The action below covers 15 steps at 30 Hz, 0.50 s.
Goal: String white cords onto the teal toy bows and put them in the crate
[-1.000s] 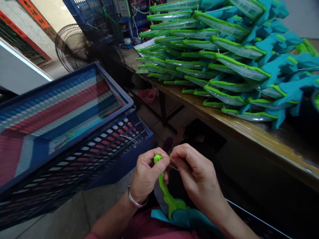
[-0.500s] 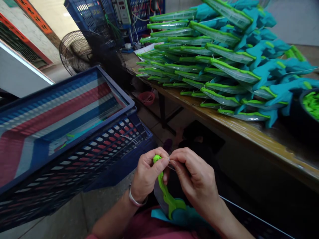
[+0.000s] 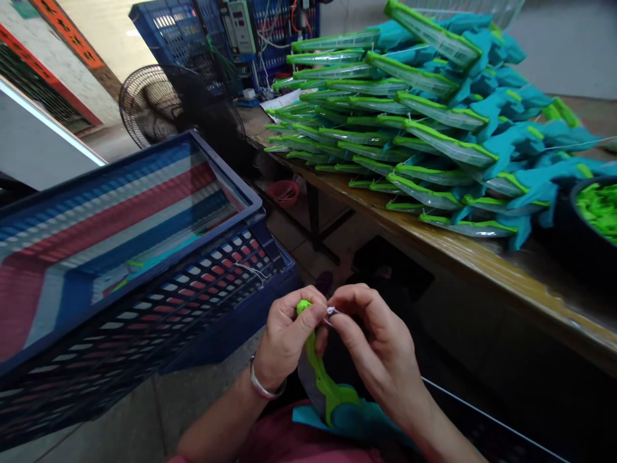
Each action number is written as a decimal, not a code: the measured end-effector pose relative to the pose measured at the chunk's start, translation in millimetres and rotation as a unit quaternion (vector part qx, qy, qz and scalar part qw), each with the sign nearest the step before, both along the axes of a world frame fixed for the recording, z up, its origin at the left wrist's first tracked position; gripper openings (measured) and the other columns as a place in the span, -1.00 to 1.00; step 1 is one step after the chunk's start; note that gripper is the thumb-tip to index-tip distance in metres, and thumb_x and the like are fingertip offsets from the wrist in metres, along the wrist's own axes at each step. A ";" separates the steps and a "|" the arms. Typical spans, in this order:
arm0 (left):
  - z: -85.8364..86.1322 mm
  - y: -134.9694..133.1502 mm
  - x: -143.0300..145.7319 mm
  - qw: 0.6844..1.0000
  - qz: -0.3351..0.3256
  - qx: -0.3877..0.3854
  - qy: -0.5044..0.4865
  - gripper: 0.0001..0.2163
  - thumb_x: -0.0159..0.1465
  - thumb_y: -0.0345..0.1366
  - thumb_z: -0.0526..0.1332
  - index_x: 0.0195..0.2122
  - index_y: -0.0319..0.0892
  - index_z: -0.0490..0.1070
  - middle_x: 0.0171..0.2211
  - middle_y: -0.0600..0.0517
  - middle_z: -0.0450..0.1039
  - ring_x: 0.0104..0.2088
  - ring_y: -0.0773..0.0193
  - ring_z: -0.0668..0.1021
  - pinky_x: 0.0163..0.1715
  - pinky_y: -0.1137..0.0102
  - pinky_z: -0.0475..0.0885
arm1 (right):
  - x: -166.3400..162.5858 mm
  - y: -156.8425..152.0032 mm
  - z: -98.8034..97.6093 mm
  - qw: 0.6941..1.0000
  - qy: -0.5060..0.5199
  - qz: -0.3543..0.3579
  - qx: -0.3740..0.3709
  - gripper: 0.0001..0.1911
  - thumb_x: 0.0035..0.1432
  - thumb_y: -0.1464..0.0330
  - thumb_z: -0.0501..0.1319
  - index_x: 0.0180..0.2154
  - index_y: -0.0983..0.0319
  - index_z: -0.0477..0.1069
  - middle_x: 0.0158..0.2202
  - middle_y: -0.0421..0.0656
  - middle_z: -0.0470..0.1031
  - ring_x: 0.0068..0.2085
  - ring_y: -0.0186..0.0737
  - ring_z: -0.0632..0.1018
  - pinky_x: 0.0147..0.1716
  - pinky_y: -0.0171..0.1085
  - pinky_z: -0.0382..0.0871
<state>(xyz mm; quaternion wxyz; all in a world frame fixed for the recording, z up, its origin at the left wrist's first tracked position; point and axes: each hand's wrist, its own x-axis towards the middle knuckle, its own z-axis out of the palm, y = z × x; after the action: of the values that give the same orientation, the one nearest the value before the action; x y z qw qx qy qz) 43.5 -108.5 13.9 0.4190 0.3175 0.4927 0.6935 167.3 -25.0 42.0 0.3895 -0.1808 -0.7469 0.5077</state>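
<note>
My left hand (image 3: 284, 337) is closed round the upper end of a bright green edged piece (image 3: 324, 382) that runs down to teal fabric (image 3: 357, 421) in my lap. My right hand (image 3: 373, 344) pinches a small white bit of thread (image 3: 330, 311) right beside the green tip, fingertips pressed together. Both hands meet low in the middle of the view, above the floor.
A blue plastic crate (image 3: 144, 257) lined with a striped sheet stands at left. A wooden table (image 3: 463, 257) at right carries a big stack of green and teal pieces (image 3: 424, 128) and a black tub of green parts (image 3: 598, 212). A floor fan (image 3: 154, 103) stands behind.
My hands have stayed together at the green tip; the right fingers shifted slightly and the white thread end now shows between them. The view has drifted right a little.
</note>
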 end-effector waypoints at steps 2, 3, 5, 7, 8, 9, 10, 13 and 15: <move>0.2 0.5 -1.0 1.000 0.013 -0.006 0.015 -0.75 0.34 -0.19 0.29 -0.42 -0.22 0.43 -0.39 0.07 0.36 -0.48 0.42 0.42 -0.48 0.50 0.36 | -0.2 2.9 0.3 0.998 -0.015 0.011 0.054 -0.83 0.32 0.39 0.26 -0.05 0.18 0.44 -0.25 -0.18 0.48 -0.30 -0.32 0.52 -0.33 -0.34 0.44; 0.2 0.7 -1.4 1.000 0.010 -0.007 0.014 -0.76 0.34 -0.19 0.29 -0.41 -0.22 0.44 -0.38 0.07 0.36 -0.47 0.42 0.42 -0.48 0.51 0.35 | -0.4 4.5 0.6 0.997 -0.019 0.016 0.072 -0.84 0.31 0.41 0.27 -0.07 0.19 0.46 -0.25 -0.18 0.48 -0.29 -0.32 0.52 -0.32 -0.34 0.43; -0.1 0.9 -1.6 1.000 -0.009 -0.003 -0.006 -0.77 0.35 -0.18 0.27 -0.37 -0.22 0.44 -0.37 0.07 0.36 -0.52 0.44 0.40 -0.56 0.51 0.31 | -0.2 7.4 1.7 0.995 -0.023 0.022 0.092 -0.92 0.33 0.44 0.24 -0.15 0.21 0.49 -0.28 -0.18 0.49 -0.29 -0.33 0.53 -0.33 -0.34 0.41; -0.5 1.6 -1.7 1.000 -0.024 0.004 -0.021 -0.76 0.37 -0.17 0.25 -0.38 -0.21 0.41 -0.40 0.09 0.34 -0.59 0.46 0.38 -0.62 0.50 0.27 | 1.4 10.2 3.0 0.993 -0.034 0.020 0.108 -0.91 0.34 0.47 0.21 -0.20 0.22 0.49 -0.33 -0.19 0.48 -0.31 -0.34 0.52 -0.34 -0.34 0.40; -0.7 2.2 -1.9 0.999 -0.025 0.006 -0.021 -0.75 0.37 -0.18 0.24 -0.40 -0.21 0.39 -0.43 0.10 0.33 -0.62 0.46 0.38 -0.64 0.49 0.27 | 3.0 11.6 3.5 0.992 -0.046 0.019 0.120 -0.90 0.35 0.47 0.20 -0.22 0.22 0.48 -0.34 -0.20 0.47 -0.33 -0.34 0.51 -0.34 -0.33 0.39; -0.9 3.0 -2.2 1.000 -0.023 0.006 -0.016 -0.74 0.38 -0.19 0.23 -0.41 -0.21 0.38 -0.46 0.11 0.32 -0.63 0.45 0.38 -0.64 0.49 0.28 | 5.1 13.0 4.0 0.989 -0.058 0.016 0.136 -0.89 0.35 0.48 0.19 -0.24 0.22 0.47 -0.35 -0.20 0.46 -0.34 -0.34 0.50 -0.35 -0.33 0.38; -1.2 4.0 -2.6 1.000 -0.022 0.006 -0.010 -0.74 0.39 -0.19 0.22 -0.41 -0.21 0.37 -0.48 0.11 0.32 -0.64 0.45 0.39 -0.64 0.49 0.28 | 7.8 14.5 4.2 0.986 -0.069 0.011 0.152 -0.89 0.35 0.48 0.19 -0.25 0.22 0.46 -0.36 -0.20 0.46 -0.35 -0.34 0.49 -0.36 -0.33 0.36; -2.7 7.6 -4.5 1.000 -0.030 0.003 0.004 -0.74 0.40 -0.18 0.21 -0.40 -0.21 0.37 -0.58 0.14 0.31 -0.67 0.44 0.37 -0.65 0.50 0.26 | 18.3 17.0 4.5 0.975 -0.103 -0.008 0.196 -0.89 0.37 0.49 0.16 -0.26 0.24 0.41 -0.35 -0.18 0.45 -0.34 -0.32 0.47 -0.36 -0.31 0.33; -3.9 10.4 -5.6 0.999 -0.040 0.000 0.005 -0.73 0.41 -0.17 0.20 -0.40 -0.20 0.35 -0.62 0.15 0.30 -0.68 0.44 0.35 -0.65 0.51 0.26 | 25.8 15.3 5.0 0.966 -0.131 -0.022 0.222 -0.86 0.38 0.50 0.12 -0.26 0.25 0.39 -0.35 -0.16 0.44 -0.33 -0.30 0.46 -0.35 -0.30 0.32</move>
<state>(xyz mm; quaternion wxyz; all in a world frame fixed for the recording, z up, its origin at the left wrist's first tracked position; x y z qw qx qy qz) 37.8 -98.1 10.1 0.4439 0.3401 0.4818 0.6746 193.2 -9.6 46.9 0.3297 -0.1712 -0.8813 0.2922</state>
